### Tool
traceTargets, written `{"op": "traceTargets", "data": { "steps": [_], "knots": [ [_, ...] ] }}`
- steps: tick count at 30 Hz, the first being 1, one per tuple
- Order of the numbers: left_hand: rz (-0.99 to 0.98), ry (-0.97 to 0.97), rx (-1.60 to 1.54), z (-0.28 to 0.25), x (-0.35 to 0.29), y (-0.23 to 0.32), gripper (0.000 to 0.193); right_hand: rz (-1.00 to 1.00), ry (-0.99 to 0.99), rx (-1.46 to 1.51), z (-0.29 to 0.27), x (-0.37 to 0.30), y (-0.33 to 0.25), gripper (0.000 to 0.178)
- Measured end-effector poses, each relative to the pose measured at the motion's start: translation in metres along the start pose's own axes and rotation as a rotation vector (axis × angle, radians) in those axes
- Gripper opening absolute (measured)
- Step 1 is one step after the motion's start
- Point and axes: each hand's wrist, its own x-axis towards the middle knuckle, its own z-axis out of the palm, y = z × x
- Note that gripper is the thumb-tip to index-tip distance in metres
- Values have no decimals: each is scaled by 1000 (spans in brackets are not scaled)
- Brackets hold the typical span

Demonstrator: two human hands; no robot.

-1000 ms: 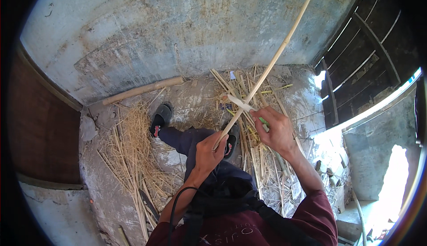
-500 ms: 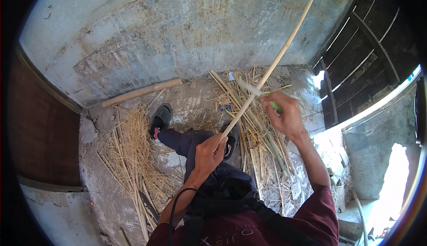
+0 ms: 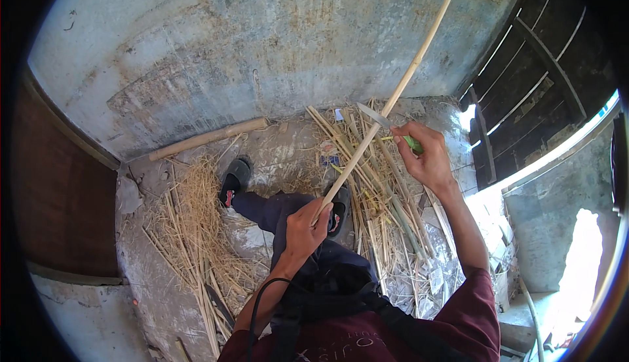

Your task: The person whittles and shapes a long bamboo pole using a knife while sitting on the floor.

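A long, pale bamboo strip (image 3: 407,79) slants up and to the right across the view, its lower end near my lap. My left hand (image 3: 306,232) is closed around that lower end. In my right hand (image 3: 424,155) is a knife (image 3: 375,115) with a bright blade and a green handle, mostly covered by my fingers. The blade lies across the bamboo strip around its middle, pointing up and to the left. Whether the edge bites into the strip, I cannot tell.
Thin shavings (image 3: 204,205) and cut strips lie heaped on the floor at left. More bamboo pieces (image 3: 393,198) are spread at right, beyond my shoe (image 3: 339,211). A thick bamboo pole (image 3: 208,138) rests by the stained wall (image 3: 262,47). Dark wooden boards (image 3: 544,80) stand at right.
The knife has moved slightly up along the strip, its blade now sharp rather than blurred. The strip's far end has shifted a little left and up. My left hand keeps its place.
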Motion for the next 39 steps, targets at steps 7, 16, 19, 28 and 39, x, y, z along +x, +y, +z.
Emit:
{"op": "traceTargets", "data": {
  "steps": [7,16,19,28,39],
  "knots": [
    [7,6,-5,-1,-2,-2,17,-67,-35,-16,-7,10,11,17],
    [-12,24,-7,0,-2,-1,16,-97,-144,-5,-8,10,5,17],
    [11,25,3,-2,-3,-3,15,-25,-127,-24,-26,29,18,16],
    [-15,18,5,-2,-4,0,15,-163,-98,25,-17,26,4,10],
    [-32,16,24,-2,-3,-1,13,-147,-128,-106,-26,43,17,15]
  ]
}}
